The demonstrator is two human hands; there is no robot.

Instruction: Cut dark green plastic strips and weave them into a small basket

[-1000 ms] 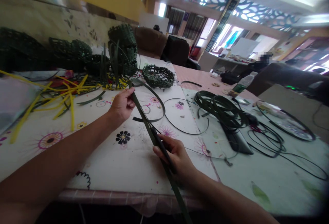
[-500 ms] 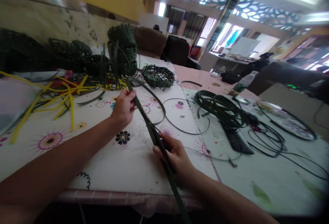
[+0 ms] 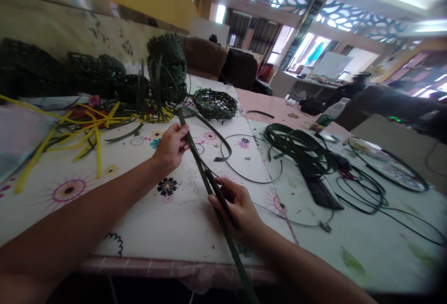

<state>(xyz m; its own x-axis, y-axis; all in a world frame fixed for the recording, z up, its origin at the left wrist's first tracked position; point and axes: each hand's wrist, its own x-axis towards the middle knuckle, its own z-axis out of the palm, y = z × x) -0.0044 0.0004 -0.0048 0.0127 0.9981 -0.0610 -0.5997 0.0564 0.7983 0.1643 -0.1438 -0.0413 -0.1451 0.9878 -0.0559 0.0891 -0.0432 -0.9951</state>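
Note:
A long flat dark green strip (image 3: 231, 243) runs slantwise over the table, its near end hanging past the front edge and its far end curling back in a loop. My left hand (image 3: 173, 145) pinches it between thumb and fingers near the far end. Lower down, my right hand (image 3: 237, 206) grips a slim black tool (image 3: 219, 196), like a craft knife, laid along the strip. The tool's tip meets the strip; its blade is too small to make out. A thin dark strand (image 3: 260, 181) loops across the table beside my right hand.
Yellow strips (image 3: 98, 155) lie left, with dark woven baskets (image 3: 167, 66) behind. A small round basket (image 3: 215, 104) sits farther off. To the right are coiled green strips (image 3: 296, 143), a black cord (image 3: 366, 187) and a bottle (image 3: 331, 113). The table's edge (image 3: 167, 266) is near.
The strip's far end and its curled loop have shifted slightly right and nearer. My left hand has moved a little to the right with it. The thin strand's end has shifted; my right hand keeps its grip.

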